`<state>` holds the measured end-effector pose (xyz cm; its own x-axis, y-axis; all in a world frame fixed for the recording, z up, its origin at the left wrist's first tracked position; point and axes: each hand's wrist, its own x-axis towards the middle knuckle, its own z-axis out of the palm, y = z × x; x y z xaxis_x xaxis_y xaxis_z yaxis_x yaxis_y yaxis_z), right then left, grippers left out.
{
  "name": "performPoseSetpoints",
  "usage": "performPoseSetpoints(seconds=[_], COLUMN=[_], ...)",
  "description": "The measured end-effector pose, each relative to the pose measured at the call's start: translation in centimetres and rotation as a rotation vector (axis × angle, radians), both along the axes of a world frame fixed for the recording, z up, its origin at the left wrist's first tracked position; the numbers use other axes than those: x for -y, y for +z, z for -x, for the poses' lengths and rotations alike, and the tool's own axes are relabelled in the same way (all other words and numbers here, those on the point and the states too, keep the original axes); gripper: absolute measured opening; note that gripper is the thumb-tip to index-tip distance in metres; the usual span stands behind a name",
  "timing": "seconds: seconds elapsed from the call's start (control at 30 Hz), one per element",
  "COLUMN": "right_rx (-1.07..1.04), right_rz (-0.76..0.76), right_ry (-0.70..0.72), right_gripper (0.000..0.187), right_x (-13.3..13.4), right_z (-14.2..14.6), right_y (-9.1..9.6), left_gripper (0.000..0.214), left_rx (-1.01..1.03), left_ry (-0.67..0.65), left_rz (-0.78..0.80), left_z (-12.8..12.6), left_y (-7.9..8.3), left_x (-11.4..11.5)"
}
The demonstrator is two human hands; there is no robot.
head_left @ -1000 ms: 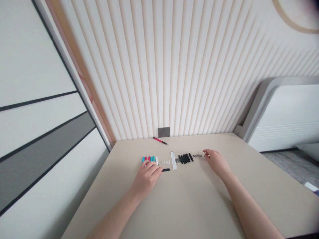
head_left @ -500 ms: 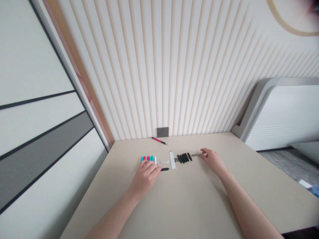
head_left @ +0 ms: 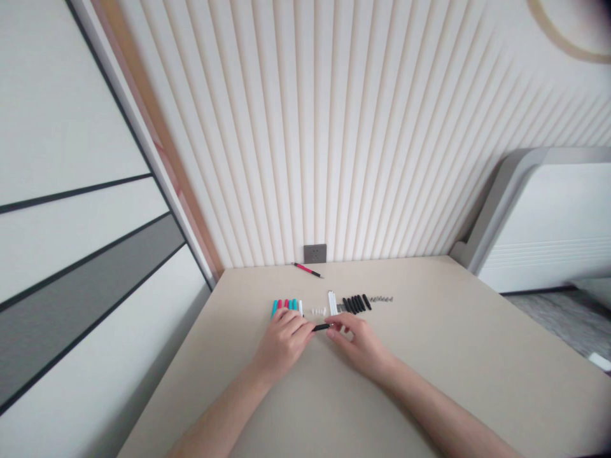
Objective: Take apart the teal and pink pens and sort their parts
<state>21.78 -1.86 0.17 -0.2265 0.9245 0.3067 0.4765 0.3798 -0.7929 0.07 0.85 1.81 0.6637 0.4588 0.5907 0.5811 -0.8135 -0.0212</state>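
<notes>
My left hand is closed around a partly assembled pen, whose black grip end sticks out to the right. At that end, the fingers of my right hand pinch a small pen tip, mostly hidden. Beyond my left hand lie blue and red pen barrels and a white barrel. Small white pen parts sit in a row beside white sticks like refills. Farther right are small springs, several black pen grips and a row of small metal tips.
A red and black pen lies at the back of the beige table. Behind it, a dark socket is set in the ribbed wall. A pale cabinet borders the left side, and a bed headboard stands at right.
My right hand has moved left from the row of metal tips to the black end of the pen. My left hand keeps its hold on the pen. The view has shifted slightly.
</notes>
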Motion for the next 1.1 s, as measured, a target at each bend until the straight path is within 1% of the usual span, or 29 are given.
performPoseSetpoints(seconds=[0.1, 0.2, 0.3, 0.47, 0.67, 0.83, 0.97, 1.1], right_rx=[-0.008, -0.011, -0.035, -0.090, -0.228, -0.319, -0.388, -0.447], right_rz=[0.019, 0.024, 0.043, 0.087, 0.121, 0.151, 0.146, 0.140], right_ry=[-0.018, -0.055, -0.079, -0.076, -0.092, -0.090, -0.123, -0.114], right_gripper=[0.020, 0.017, 0.019, 0.023, 0.031, 0.037, 0.039, 0.037], right_x=[0.0, -0.2, -0.4, -0.5, -0.8, -1.1, -1.4, -1.5], right_z=[0.1, -0.1, -0.4, -0.6, -1.3, -1.7, -1.9, -2.2], right_y=[-0.1, -0.1, -0.2, -0.1, 0.1, -0.4, -0.8, -0.6], left_gripper=[0.010, 0.009, 0.011, 0.015, 0.016, 0.018, 0.017, 0.017], left_rx=[0.018, 0.032, 0.042, 0.050, 0.062, 0.065, 0.065, 0.065], left_ry=[-0.008, -0.008, 0.000, 0.010, 0.038, 0.060, 0.073, 0.082], left_rz=[0.000, -0.004, -0.009, -0.017, -0.009, 0.005, 0.012, 0.014], left_z=[0.0, -0.1, 0.0, 0.0, 0.0, 0.1, 0.2, 0.2], left_y=[0.1, 0.0, -0.2, -0.3, -0.3, -0.4, -0.4, -0.3], left_x=[0.0, -0.1, -0.2, -0.3, -0.4, -0.4, -0.4, -0.4])
